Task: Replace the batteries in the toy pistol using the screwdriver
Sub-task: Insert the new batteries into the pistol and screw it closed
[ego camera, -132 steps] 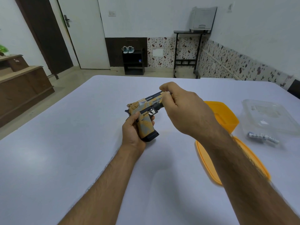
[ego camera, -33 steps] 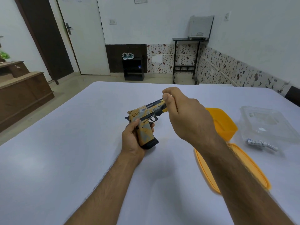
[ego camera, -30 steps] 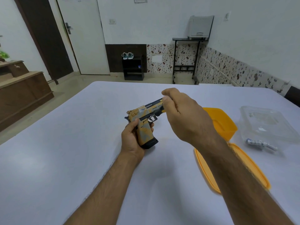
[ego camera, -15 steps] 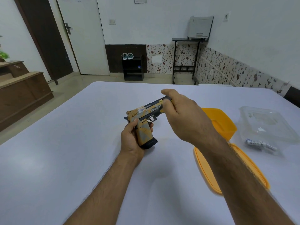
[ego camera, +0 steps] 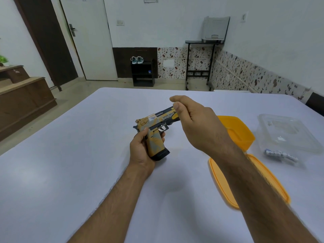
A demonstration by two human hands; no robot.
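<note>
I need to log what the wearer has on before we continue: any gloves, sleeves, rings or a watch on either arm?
Nothing worn that shows. The left hand and right hand are bare, no gloves, and no rings or watch are visible. Both forearms are uncovered and hairy right to the bottom edge of the frame; no sleeve shows.

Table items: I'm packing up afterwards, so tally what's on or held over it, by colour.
Orange: 2, tub and lid
Clear: 1, box
Tan and dark: 1, toy pistol, gripped by the left hand
White and blue: 1, small bundle, contents unclear
Total: 5
</note>
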